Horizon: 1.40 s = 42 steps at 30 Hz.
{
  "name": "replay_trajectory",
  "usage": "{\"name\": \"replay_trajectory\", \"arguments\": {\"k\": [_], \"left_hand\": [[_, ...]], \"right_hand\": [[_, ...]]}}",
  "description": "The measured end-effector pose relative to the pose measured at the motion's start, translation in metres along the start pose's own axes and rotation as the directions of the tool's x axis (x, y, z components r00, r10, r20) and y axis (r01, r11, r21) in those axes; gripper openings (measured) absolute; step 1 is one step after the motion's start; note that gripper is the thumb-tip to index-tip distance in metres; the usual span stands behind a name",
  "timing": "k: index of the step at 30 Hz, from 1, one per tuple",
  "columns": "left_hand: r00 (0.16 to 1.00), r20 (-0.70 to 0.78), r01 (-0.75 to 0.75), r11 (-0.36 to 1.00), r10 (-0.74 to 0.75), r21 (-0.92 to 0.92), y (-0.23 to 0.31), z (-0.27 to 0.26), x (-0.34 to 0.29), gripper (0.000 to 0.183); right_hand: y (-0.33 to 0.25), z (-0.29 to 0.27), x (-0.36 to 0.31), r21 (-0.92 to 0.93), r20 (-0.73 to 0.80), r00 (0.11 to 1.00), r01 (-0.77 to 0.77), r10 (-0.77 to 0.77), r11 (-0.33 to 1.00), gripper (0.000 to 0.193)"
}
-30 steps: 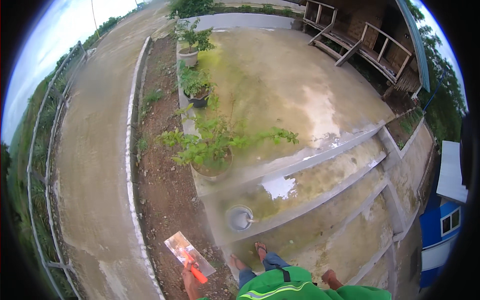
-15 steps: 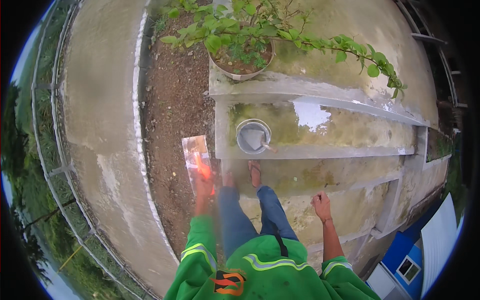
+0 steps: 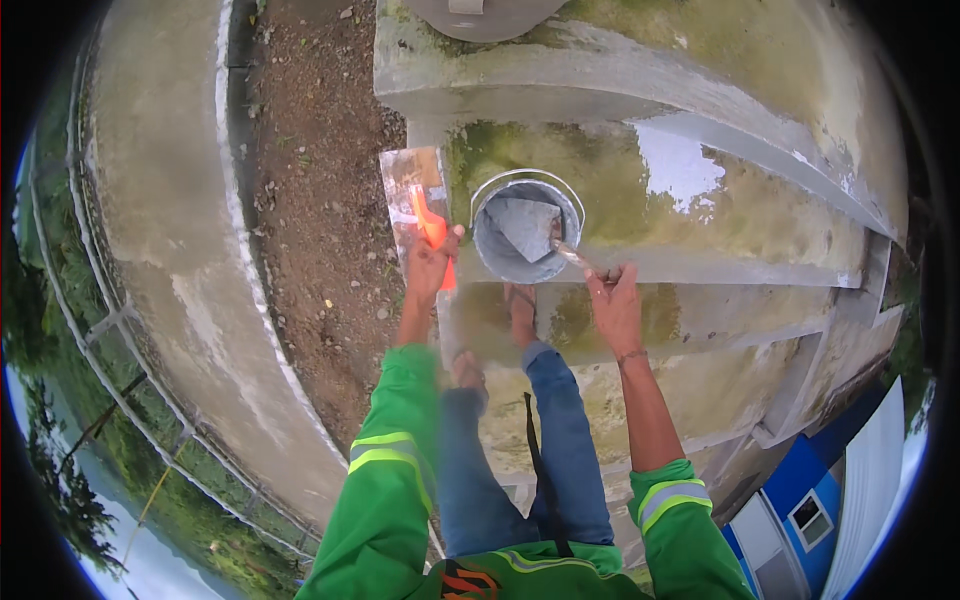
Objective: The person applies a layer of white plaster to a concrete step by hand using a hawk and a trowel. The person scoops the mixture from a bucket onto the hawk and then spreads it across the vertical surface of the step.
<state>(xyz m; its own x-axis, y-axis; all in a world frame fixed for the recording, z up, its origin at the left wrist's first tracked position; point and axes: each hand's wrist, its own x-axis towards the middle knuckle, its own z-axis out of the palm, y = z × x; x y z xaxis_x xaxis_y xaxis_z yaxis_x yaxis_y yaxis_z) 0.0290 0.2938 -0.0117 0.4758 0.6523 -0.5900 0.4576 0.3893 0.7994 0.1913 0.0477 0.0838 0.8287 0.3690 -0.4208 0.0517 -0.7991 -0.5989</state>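
My left hand (image 3: 430,262) is closed round the orange handle of a plastering float (image 3: 398,190), a flat board smeared with grey and brown. It is just left of a bucket (image 3: 484,262) with a wire handle, standing on a concrete step. Inside the bucket rests a trowel (image 3: 528,226), its broad blade coated in grey. The trowel's handle leans out over the right rim, and the fingers of my right hand (image 3: 614,305) are closed on its end. How much the bucket holds is hidden by the blade.
Mossy concrete steps (image 3: 750,255) with a wet white patch (image 3: 680,170) run to the right. A plant pot (image 3: 486,18) stands on the upper step. Gravelly soil (image 3: 310,200) lies left, beside a white-edged slab (image 3: 160,200) and a railing (image 3: 90,250). My feet are below the bucket.
My right hand has moved up and left from beside me and taken hold of the trowel handle. The float has come closer to the bucket. The view has shifted, with the bucket now larger.
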Motion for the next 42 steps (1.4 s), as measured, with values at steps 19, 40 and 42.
{"name": "replay_trajectory", "arguments": {"k": [19,40,42], "left_hand": [[0.935,0.249,-0.228,0.966,0.252,-0.123,-0.029,0.004,0.064,0.034],[0.789,0.216,-0.558,0.818,0.576,-0.141,-0.013,-0.007,0.040,0.034],[0.705,0.241,-0.647,0.744,0.667,-0.164,-0.002,-0.026,0.033,0.036]], "right_hand": [[-0.044,0.029,0.045,0.231,-0.198,0.920,0.380,-0.339,0.896,0.027],[0.025,0.066,-0.061,-0.370,-0.056,0.710,0.639,-0.702,0.675,0.025],[0.034,0.066,-0.074,-0.385,-0.110,0.688,0.636,-0.718,0.669,0.025]]}}
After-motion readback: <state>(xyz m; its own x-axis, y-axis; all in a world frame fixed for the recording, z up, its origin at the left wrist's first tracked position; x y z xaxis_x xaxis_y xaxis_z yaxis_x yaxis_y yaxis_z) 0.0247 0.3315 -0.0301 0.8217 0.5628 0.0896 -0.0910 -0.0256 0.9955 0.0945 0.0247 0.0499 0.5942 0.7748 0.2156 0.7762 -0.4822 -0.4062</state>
